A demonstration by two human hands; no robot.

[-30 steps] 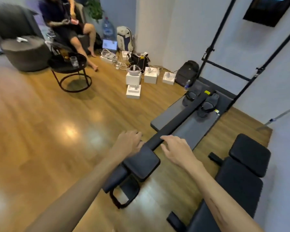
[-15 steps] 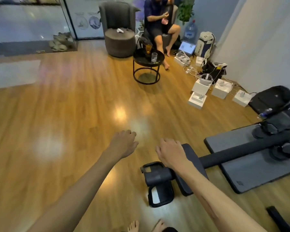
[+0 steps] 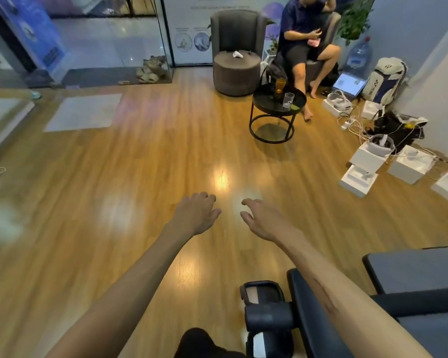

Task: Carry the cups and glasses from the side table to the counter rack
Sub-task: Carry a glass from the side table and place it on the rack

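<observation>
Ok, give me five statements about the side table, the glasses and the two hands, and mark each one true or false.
1. The round black side table carries an amber glass and a clear glass. True.
2. The left hand is holding a glass. False: it is empty, out over bare wooden floor.
3. The right hand is empty, fingers spread. True.
4. The clear glass lies on its side. False: it stands upright on the table.
5. Both hands rest on the side table. False: the table stands well ahead of them, beside a seated person.
</observation>
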